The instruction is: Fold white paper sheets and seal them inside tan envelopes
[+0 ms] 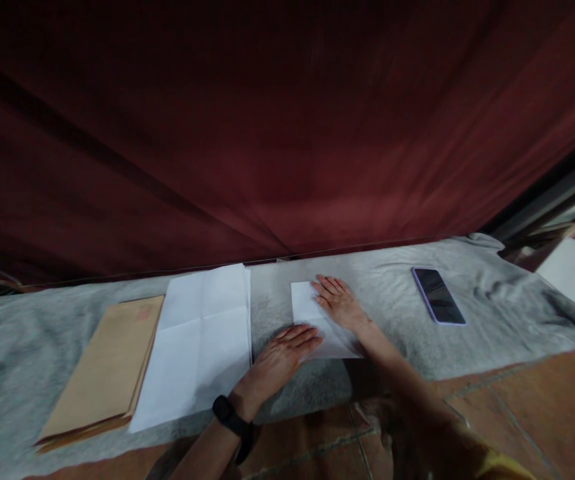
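Observation:
A small folded white paper (pixel 311 313) lies on a grey cloth (pixel 392 293) spread over the floor. My right hand (pixel 338 301) lies flat on the paper's far right part, fingers stretched out. My left hand (pixel 282 353) presses flat on the paper's near left corner, fingers together and extended; a black band sits on that wrist. Neither hand grips anything.
Left of the hands lies a larger creased white sheet (pixel 200 340), and beside it a stack of brown envelopes (pixel 105 367). A dark phone (pixel 437 295) rests on the cloth to the right. A dark red curtain (pixel 277 120) hangs behind. Tiled floor (pixel 527 407) lies in front.

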`<action>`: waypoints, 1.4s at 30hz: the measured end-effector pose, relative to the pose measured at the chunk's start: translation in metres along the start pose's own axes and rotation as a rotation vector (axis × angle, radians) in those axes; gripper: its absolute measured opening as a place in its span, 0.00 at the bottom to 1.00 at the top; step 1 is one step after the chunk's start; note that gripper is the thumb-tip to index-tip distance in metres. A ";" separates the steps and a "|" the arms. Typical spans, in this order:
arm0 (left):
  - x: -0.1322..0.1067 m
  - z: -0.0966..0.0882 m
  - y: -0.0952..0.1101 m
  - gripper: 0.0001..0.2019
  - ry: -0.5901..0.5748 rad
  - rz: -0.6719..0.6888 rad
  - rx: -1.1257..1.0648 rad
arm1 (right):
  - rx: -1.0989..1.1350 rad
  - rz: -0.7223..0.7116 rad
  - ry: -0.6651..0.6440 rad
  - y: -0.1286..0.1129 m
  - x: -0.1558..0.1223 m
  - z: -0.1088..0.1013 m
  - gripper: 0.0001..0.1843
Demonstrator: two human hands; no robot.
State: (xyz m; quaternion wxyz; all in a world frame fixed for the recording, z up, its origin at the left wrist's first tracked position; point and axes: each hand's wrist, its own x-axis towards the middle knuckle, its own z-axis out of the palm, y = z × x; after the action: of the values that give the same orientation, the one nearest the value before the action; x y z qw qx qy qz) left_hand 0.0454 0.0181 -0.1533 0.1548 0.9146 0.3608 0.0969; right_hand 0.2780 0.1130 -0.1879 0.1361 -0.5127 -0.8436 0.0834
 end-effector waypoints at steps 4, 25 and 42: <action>-0.005 -0.009 0.001 0.20 0.024 -0.030 -0.070 | 0.058 0.002 0.043 0.014 -0.005 -0.009 0.24; 0.019 -0.001 -0.022 0.15 0.341 -0.625 -0.699 | 0.871 0.156 -0.242 0.018 -0.068 -0.058 0.21; 0.026 -0.001 -0.021 0.19 0.321 -0.708 -0.692 | 0.971 0.564 -0.120 0.017 -0.060 -0.034 0.24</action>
State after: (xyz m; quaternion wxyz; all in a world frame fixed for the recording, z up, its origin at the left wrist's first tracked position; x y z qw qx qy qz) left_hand 0.0506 0.0504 -0.1583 0.4142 0.6052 0.6142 0.2913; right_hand 0.3296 0.0681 -0.1687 0.2808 -0.5914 -0.5449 0.5239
